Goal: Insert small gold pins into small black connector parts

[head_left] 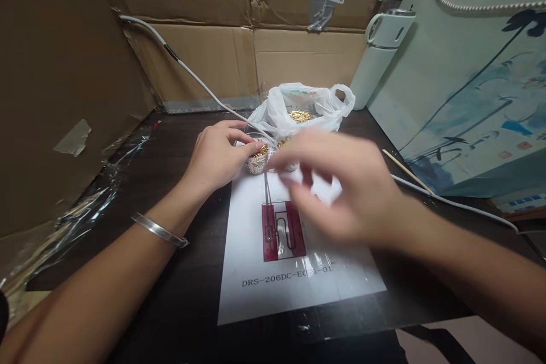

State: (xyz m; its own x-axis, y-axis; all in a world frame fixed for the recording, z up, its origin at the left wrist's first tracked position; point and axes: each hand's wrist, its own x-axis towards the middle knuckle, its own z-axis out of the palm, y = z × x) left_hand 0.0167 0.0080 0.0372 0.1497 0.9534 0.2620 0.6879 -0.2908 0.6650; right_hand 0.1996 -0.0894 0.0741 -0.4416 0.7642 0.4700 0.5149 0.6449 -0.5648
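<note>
My left hand [219, 153] is at a small clear cup [256, 167] filled with tiny gold and silver metal pieces. Its thumb lies over the near rim and the fingers curl round the far side. My right hand [352, 187] hovers above the printed sheet [245, 301], bent at the fingers and smeared by motion, so whether it holds anything is unclear. Partly behind it stands a second small cup [291, 168] with similar pieces. The sheet shows a dark red rectangle [269, 247] with grey wire-like shapes.
Behind the cups sits a white plastic bag [277, 105] with gold pieces [301, 117] inside. A white cable [191, 73] crosses from the back left. Cardboard [205, 62] walls the back and left. At right are a white bottle [375, 65], a paper bag [464, 91] and a thin stick [407, 170].
</note>
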